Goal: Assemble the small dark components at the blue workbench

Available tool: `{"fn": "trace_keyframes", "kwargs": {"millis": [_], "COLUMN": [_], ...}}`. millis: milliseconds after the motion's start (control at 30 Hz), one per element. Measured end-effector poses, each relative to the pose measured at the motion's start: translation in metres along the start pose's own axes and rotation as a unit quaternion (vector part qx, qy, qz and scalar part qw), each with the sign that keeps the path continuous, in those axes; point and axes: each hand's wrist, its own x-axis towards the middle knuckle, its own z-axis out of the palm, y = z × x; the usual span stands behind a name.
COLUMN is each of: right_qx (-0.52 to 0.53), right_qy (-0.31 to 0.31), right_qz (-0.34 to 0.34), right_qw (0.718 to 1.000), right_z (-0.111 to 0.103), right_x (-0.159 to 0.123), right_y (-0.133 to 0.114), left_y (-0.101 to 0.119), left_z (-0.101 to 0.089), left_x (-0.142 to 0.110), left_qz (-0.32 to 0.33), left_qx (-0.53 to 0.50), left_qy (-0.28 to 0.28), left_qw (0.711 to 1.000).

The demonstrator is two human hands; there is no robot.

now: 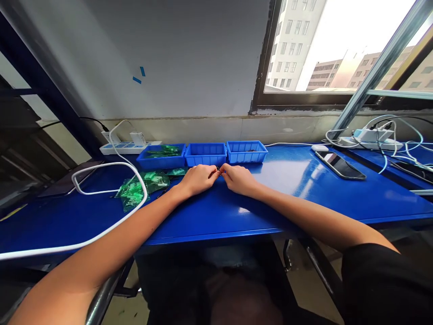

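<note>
Three blue bins stood in a row on the blue surface (287,198): the left bin (160,163) held green pieces, the middle bin (205,158) showed no visible contents, and the right bin (246,157) held small dark pieces. The fingers of the left hand (200,178) and right hand (239,179) were pinched around a small dark part (218,170), before the middle bin; its shape was too small to tell.

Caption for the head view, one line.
Both hands meet at a small dark part before three blue bins.
</note>
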Motion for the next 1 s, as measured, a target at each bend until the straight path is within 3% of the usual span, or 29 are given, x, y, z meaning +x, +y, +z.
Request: {"fn": "trace_keyframes", "kwargs": {"millis": [233,1000], "right_qx": [-0.006,0.010], "right_qy": [0.007,0.035], "right_qz": [-0.012,0.041], "right_qw": [1.000,0.998], "right_z": [0.0007,0.0003], "right_x": [-0.0013,0.0002], "right_y": [-0.0024,-0.0044], "left_y": [0.0030,0.0044], "left_z": [-0.0003,-0.0016], "left_x": [-0.0016,-0.0013], "left_qz": [-0.014,-0.038], "left_qx": [0.010,0.028], "left_qy": [0.035,0.012], "left_qw": [0.999,0.999]}}
